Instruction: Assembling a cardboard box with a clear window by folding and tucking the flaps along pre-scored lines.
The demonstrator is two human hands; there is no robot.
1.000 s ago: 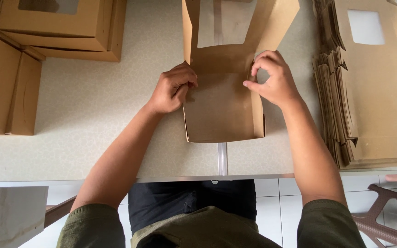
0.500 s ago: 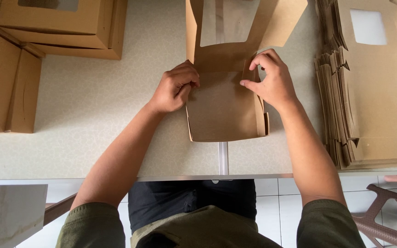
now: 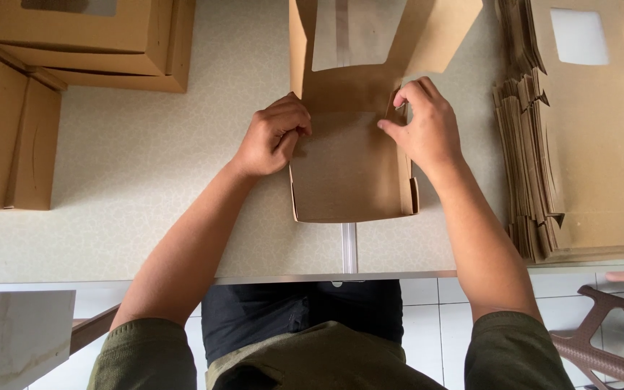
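A brown cardboard box [image 3: 348, 170] with a clear window in its raised lid lies partly folded on the pale table [image 3: 146, 188]. My left hand [image 3: 274, 136] pinches the box's left side wall near the back corner. My right hand [image 3: 424, 126] grips the right side wall at the opposite corner, fingers curled over the edge. The lid [image 3: 370, 43] stands up behind both hands.
A thick stack of flat windowed box blanks [image 3: 579, 137] lies at the right. Finished brown boxes [image 3: 88, 43] sit at the back left, with more [image 3: 9, 133] at the left edge. A brown plastic stool [image 3: 615, 339] stands on the tiled floor at lower right.
Both hands have shifted slightly toward the back of the box, and the side walls look more upright. The box has stayed in place.
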